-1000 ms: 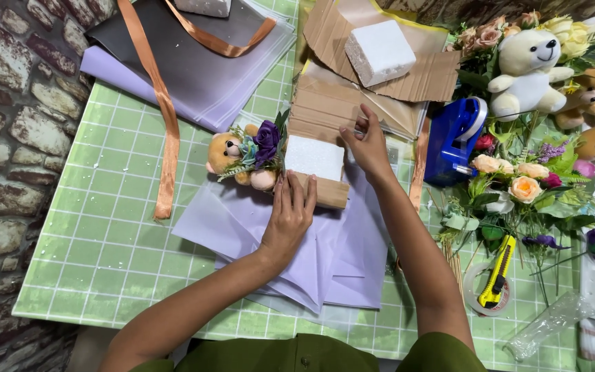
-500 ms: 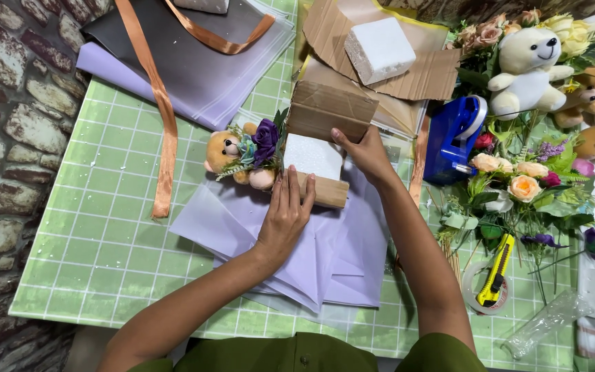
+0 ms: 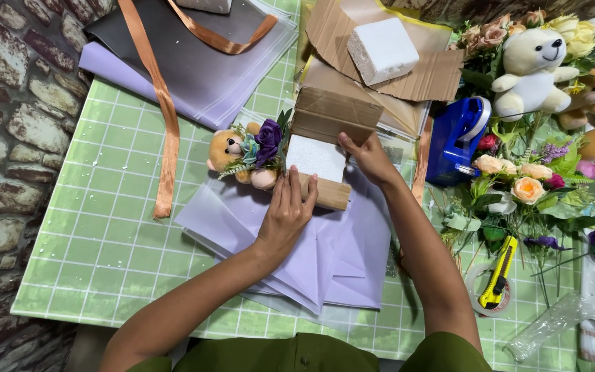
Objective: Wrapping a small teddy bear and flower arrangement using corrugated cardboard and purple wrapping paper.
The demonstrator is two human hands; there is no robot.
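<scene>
A brown cardboard box (image 3: pixel 335 117) lies on its side on lilac paper sheets (image 3: pixel 352 255), with a white foam block (image 3: pixel 315 157) showing in its open side. A small tan teddy bear with purple flowers (image 3: pixel 246 153) sticks out of the box's left end. My left hand (image 3: pixel 287 213) presses on the box's near left corner, fingers together. My right hand (image 3: pixel 370 158) holds the right side of the box, beside the foam.
An orange ribbon (image 3: pixel 156 96) runs over dark and lilac sheets (image 3: pixel 194 69) at the back left. Another foam block (image 3: pixel 382 49) sits on cardboard. A blue tape dispenser (image 3: pixel 457 138), artificial flowers (image 3: pixel 518 182), a white plush bear (image 3: pixel 535 65) and a yellow cutter (image 3: pixel 498 272) crowd the right.
The box flap has swung up and toward me, and my right hand slid down from the flap's far edge to the box's right side. My left hand stays put.
</scene>
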